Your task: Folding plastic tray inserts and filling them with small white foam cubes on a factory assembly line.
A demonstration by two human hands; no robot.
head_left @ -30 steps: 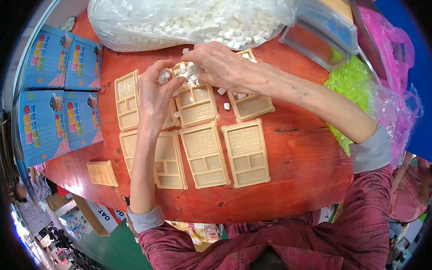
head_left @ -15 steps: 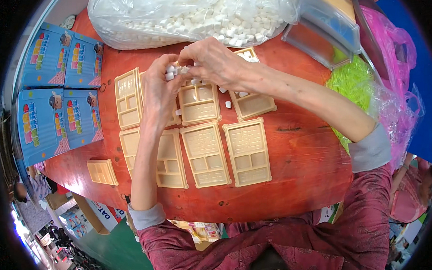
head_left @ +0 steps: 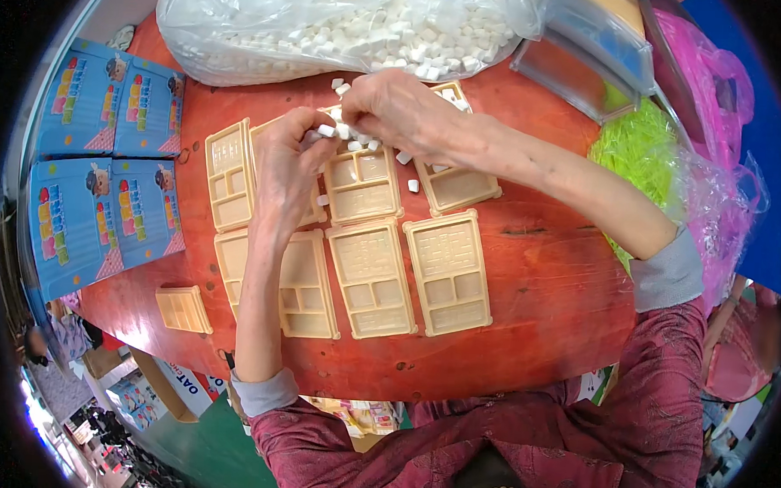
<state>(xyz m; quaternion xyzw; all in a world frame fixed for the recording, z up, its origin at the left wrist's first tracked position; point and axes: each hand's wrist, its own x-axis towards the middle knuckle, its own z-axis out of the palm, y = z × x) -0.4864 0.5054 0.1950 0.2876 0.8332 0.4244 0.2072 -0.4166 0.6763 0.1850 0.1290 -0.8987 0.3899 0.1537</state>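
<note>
My left hand point(head_left: 289, 154) is curled over the upper row of tan compartment trays, with small white cubes point(head_left: 326, 131) at its fingertips. Beside it, my right hand point(head_left: 404, 111) has its fingers bent together over the top of the middle tray point(head_left: 362, 202); what it pinches is hidden. More white cubes lie in that tray's top section, just under the fingers. A cube-holding tray point(head_left: 457, 193) sits to the right, and one loose cube point(head_left: 413, 185) rests between the two. My left forearm covers parts of the left trays.
A clear bag of white cubes point(head_left: 328, 48) spans the table's far side. Blue printed boxes point(head_left: 73, 207) stand left, near a small tan tray point(head_left: 183, 310). Lower-row trays point(head_left: 447, 272) lie nearer me. Green shreds point(head_left: 634, 154), pink plastic point(head_left: 723, 83) and a grey translucent bin point(head_left: 578, 57) are right.
My hands have drawn slightly apart, the right one shifting a little rightward. More white cubes now show in and above the middle tray's top section; fewer are bunched at my left fingers.
</note>
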